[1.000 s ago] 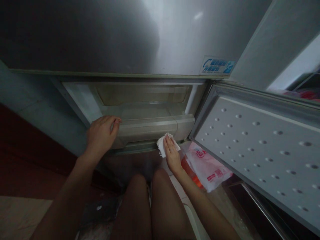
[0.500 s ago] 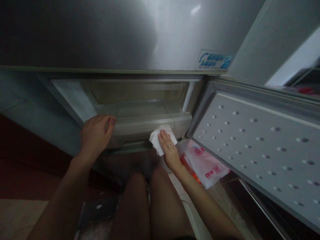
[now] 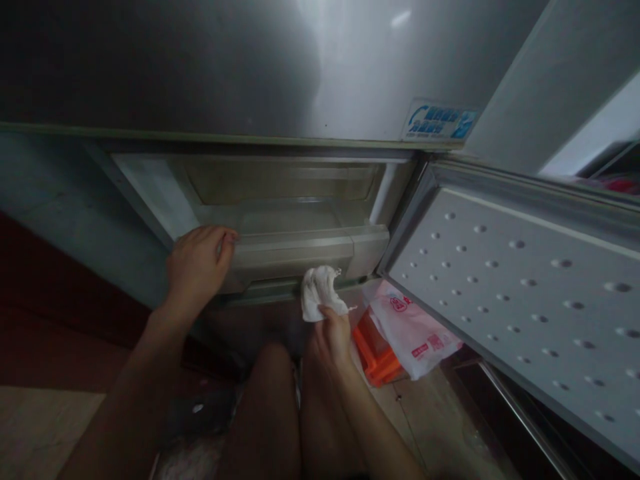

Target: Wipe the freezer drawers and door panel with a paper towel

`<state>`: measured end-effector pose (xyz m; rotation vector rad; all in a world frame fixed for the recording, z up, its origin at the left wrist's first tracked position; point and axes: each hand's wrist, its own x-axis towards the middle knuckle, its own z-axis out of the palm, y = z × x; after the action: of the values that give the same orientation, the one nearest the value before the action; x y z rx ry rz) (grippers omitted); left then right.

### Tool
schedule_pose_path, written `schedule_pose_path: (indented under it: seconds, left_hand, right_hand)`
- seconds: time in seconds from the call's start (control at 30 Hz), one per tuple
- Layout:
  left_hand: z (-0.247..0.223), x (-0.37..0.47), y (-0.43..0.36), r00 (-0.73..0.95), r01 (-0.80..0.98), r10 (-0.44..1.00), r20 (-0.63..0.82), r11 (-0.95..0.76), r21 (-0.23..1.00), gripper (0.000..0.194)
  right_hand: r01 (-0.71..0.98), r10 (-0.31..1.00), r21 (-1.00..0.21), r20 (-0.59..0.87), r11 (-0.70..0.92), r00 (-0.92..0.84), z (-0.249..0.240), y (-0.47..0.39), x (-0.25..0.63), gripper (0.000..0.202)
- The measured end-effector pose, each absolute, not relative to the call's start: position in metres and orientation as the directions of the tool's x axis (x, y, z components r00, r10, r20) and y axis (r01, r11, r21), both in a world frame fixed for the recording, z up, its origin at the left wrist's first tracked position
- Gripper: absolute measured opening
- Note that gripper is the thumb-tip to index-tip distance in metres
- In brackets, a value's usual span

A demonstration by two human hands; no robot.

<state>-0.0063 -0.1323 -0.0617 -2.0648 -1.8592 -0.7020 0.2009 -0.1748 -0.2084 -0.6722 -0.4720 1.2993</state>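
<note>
A pale freezer drawer [image 3: 295, 257] is pulled partway out of the fridge's lower compartment. My left hand [image 3: 200, 260] rests over the drawer's left front corner, fingers curled on its top edge. In my right hand [image 3: 334, 333] is a crumpled white cloth [image 3: 317, 293], pinched between thumb and fingers. The cloth hangs in front of the drawer's lower front, right of the middle. Parts of the right fingers are hidden behind the cloth.
The lower fridge door [image 3: 510, 287] stands open on the right. Below it, a pink-and-white plastic bag [image 3: 415, 330] lies on an orange container [image 3: 375, 357]. The closed upper door [image 3: 240, 73] spans the top. My bare knees are at the bottom middle.
My right hand has drawn back and down from the drawer front, now turned and pinching the cloth instead of pressing it flat. More of the orange container shows. My left hand stays on the drawer.
</note>
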Motion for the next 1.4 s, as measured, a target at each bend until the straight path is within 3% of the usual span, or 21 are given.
schedule_pose_path:
  seconds: [0.13, 0.3, 0.77, 1.23, 1.4]
  left_hand:
    - [-0.061, -0.005, -0.133, 0.056, 0.983, 0.853, 0.519, -0.137, 0.119, 0.034]
    - [-0.063, -0.006, -0.132, 0.063, 0.977, 0.837, 0.544, -0.162, 0.136, 0.032]
    - [-0.066, -0.009, -0.132, 0.068, 0.979, 0.826, 0.56, -0.163, 0.122, 0.033]
    - [-0.061, -0.004, -0.135, 0.056, 0.985, 0.858, 0.511, -0.133, 0.114, 0.033]
    - [-0.059, -0.002, -0.135, 0.036, 0.986, 0.86, 0.509, -0.113, 0.122, 0.034]
  right_hand:
    - [-0.905, 0.98, -0.423, -0.15, 0.056, 0.13, -0.177, -0.171, 0.177, 0.054]
    - [-0.962, 0.975, -0.272, -0.22, -0.033, 0.029, -0.152, -0.159, 0.176, 0.055]
    - [-0.944, 0.992, -0.311, -0.098, -0.107, -0.08, -0.146, -0.142, 0.184, 0.046]
    - [-0.896, 0.992, -0.434, -0.119, -0.09, -0.042, -0.14, -0.141, 0.16, 0.036]
    - [-0.904, 0.988, -0.399, -0.065, -0.151, -0.136, -0.14, -0.147, 0.128, 0.037]
